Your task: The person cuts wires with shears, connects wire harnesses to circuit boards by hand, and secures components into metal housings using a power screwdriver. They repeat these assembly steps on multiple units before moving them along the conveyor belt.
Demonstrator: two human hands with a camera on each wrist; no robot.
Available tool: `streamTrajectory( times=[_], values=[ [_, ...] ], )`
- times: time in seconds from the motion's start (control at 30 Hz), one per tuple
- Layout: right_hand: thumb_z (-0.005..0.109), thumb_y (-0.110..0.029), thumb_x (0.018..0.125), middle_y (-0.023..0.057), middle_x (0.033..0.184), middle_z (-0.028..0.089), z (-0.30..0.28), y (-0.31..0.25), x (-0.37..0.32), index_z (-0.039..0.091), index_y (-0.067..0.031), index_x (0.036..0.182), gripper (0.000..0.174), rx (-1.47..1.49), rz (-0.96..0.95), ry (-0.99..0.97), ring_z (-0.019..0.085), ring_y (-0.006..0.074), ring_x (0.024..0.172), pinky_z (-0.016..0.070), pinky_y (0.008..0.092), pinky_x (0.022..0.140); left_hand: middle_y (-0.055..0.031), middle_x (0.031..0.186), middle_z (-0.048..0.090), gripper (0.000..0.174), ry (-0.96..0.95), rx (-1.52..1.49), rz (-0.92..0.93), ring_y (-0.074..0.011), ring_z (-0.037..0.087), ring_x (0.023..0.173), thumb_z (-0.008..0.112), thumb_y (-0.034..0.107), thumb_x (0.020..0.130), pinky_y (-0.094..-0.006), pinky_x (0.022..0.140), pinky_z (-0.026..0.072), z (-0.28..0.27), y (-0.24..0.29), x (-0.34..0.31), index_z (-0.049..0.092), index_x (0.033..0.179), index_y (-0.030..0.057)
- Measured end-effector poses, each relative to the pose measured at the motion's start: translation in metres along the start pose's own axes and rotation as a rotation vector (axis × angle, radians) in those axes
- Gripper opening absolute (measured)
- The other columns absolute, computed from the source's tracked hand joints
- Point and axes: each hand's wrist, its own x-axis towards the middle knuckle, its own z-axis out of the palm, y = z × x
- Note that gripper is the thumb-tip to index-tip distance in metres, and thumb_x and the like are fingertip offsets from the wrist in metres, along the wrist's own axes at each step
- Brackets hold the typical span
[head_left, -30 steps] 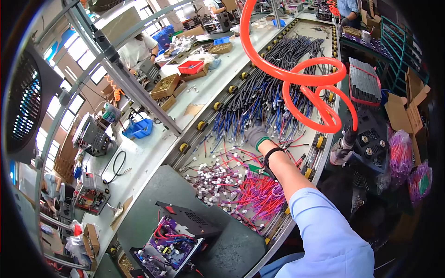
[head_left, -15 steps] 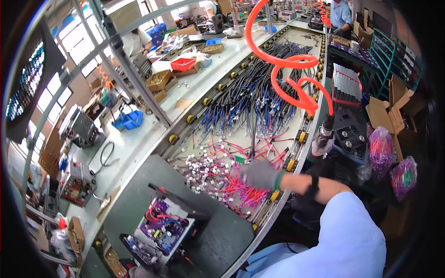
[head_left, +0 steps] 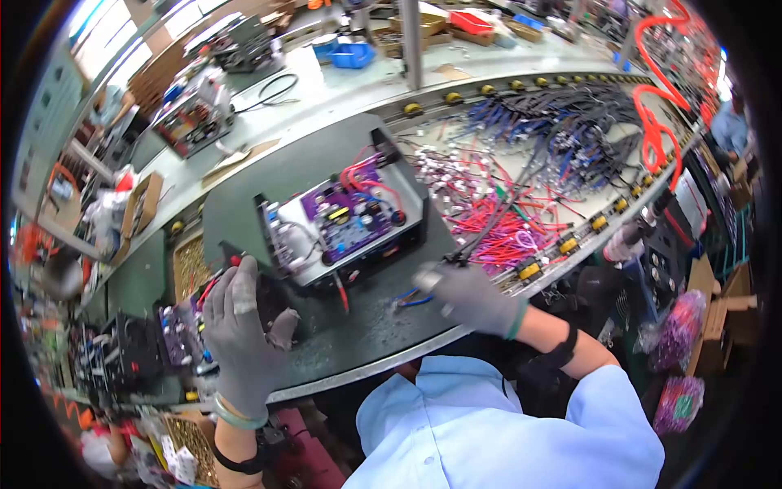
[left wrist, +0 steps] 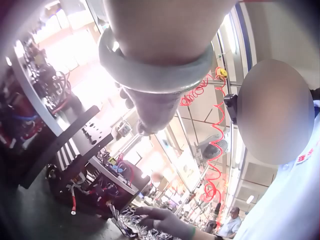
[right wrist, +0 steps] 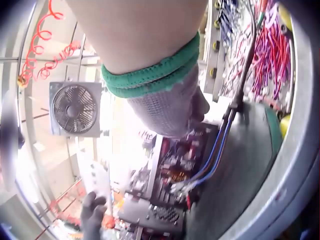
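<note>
My gloved right hand (head_left: 481, 301) grips a black cable (head_left: 489, 224) over the front of the green mat (head_left: 375, 314). The cable trails back toward the wire pile, and its blue leads (head_left: 414, 300) stick out left of the hand; these blue leads (right wrist: 212, 157) also show in the right wrist view. An uncovered metal-sided unit with a purple circuit board (head_left: 350, 213) sits on the mat just beyond. My gloved left hand (head_left: 244, 334) is raised at the mat's left end, fingers extended and thumb apart, beside a second unit (head_left: 181, 330).
Red-purple wires (head_left: 497, 232) and black-and-blue cables (head_left: 562, 130) lie on the roller line at right. An orange coiled hose (head_left: 652, 122) hangs there. Behind runs a white bench (head_left: 326, 102) with a blue bin (head_left: 352, 55). Bagged wires (head_left: 683, 326) are at the far right.
The head view has turned left. My right hand has come from the cable pile, over the red wires, to the mat with a black cable. My left hand has risen into view.
</note>
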Motion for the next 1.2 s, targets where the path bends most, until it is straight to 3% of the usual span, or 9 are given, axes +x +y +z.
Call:
streamTrajectory(
  times=[0.1,0.27,0.43,0.57,0.77,0.9,1.03,1.1,1.2],
  values=[
    [0.069,-0.016,0.085,0.0149,0.122,0.066,-0.015,0.059,0.009,0.065,-0.0100,0.122,0.038,-0.191,0.062,0.056,0.069,0.0384,0.090,0.0555,0.0476,0.077,-0.0227,0.120,0.065,0.060,0.068,-0.032,-0.050,-0.0422,0.061,0.111,0.071,0.033,0.090,-0.0488,0.098,0.0468,-0.023,0.007,-0.038,0.054,0.134,-0.0033],
    [0.074,-0.028,0.087,0.0100,0.097,0.072,-0.008,0.106,0.010,0.070,-0.0122,0.115,0.033,-0.149,0.203,-0.273,0.069,0.0337,0.087,0.0522,0.0469,0.074,-0.0181,0.116,0.066,0.049,0.031,-0.133,-0.280,-0.0401,0.062,0.109,0.070,0.034,0.091,-0.0497,0.096,0.0481,-0.026,0.020,-0.106,0.062,0.125,-0.0004],
    [0.072,-0.020,0.089,0.0114,0.098,0.073,-0.040,0.027,0.050,0.071,-0.0087,0.110,0.024,0.081,-0.007,-0.328,0.070,0.0310,0.090,0.0546,0.0425,0.078,-0.0169,0.113,0.068,0.049,0.040,-0.165,-0.468,-0.0376,0.065,0.102,0.077,0.023,0.083,-0.0470,0.089,0.0509,-0.010,0.032,-0.159,0.063,0.123,0.0009],
    [0.068,-0.001,0.086,0.0159,0.105,0.072,-0.029,-0.073,0.101,0.068,-0.0034,0.115,0.028,0.719,-0.163,-0.171,0.072,0.0274,0.096,0.0553,0.0333,0.085,-0.0175,0.111,0.069,0.049,0.026,-0.293,-0.508,-0.0383,0.066,0.098,0.079,0.013,0.075,-0.0454,0.086,0.0529,0.003,0.040,-0.157,0.064,0.120,0.0014],
    [0.069,-0.006,0.078,0.0123,0.092,0.067,0.038,-0.145,0.167,0.069,-0.0075,0.116,0.038,0.110,-0.363,0.116,0.066,0.0325,0.077,0.0542,0.0403,0.064,-0.0136,0.116,0.068,0.038,-0.003,-0.291,-0.278,-0.0335,0.067,0.099,0.074,0.018,0.081,-0.0431,0.082,0.0513,-0.012,0.028,-0.114,0.067,0.117,0.0069],
    [0.070,-0.007,0.070,0.0079,0.086,0.065,0.048,-0.147,0.169,0.069,-0.0084,0.113,0.042,-0.054,-0.403,0.258,0.065,0.0277,0.072,0.0521,0.0399,0.058,-0.0097,0.117,0.066,0.037,0.235,0.006,-0.192,-0.0300,0.063,0.108,0.074,0.016,0.081,-0.0432,0.092,0.0463,-0.032,-0.008,-0.082,0.067,0.117,0.0097],
    [0.070,-0.017,0.077,0.0035,0.078,0.061,0.049,-0.139,0.170,0.069,-0.0124,0.088,0.011,-0.215,-0.495,0.246,0.065,0.0211,0.072,0.0503,0.0365,0.058,-0.0098,0.114,0.066,0.032,0.213,0.125,-0.132,-0.0305,0.062,0.106,0.070,0.021,0.087,-0.0448,0.092,0.0450,-0.022,-0.049,-0.044,0.068,0.117,0.0091],
    [0.069,-0.017,0.077,0.0022,0.076,0.060,0.044,-0.138,0.171,0.069,-0.0131,0.092,0.016,-0.216,-0.492,0.224,0.064,0.0194,0.071,0.0495,0.0368,0.062,-0.0115,0.109,0.068,0.032,-0.142,-0.054,-0.136,-0.0314,0.064,0.103,0.070,0.019,0.087,-0.0448,0.089,0.0475,-0.008,-0.064,-0.040,0.070,0.116,0.0074],
    [0.073,-0.012,0.067,0.0028,0.082,0.065,0.039,-0.137,0.178,0.070,-0.0106,0.103,0.036,-0.151,-0.533,0.252,0.064,0.0220,0.073,0.0474,0.0397,0.070,-0.0110,0.101,0.068,0.030,-0.089,-0.139,-0.139,-0.0312,0.065,0.094,0.069,0.018,0.087,-0.0434,0.079,0.0493,-0.011,-0.073,-0.038,0.070,0.115,0.0062]
  ],
)
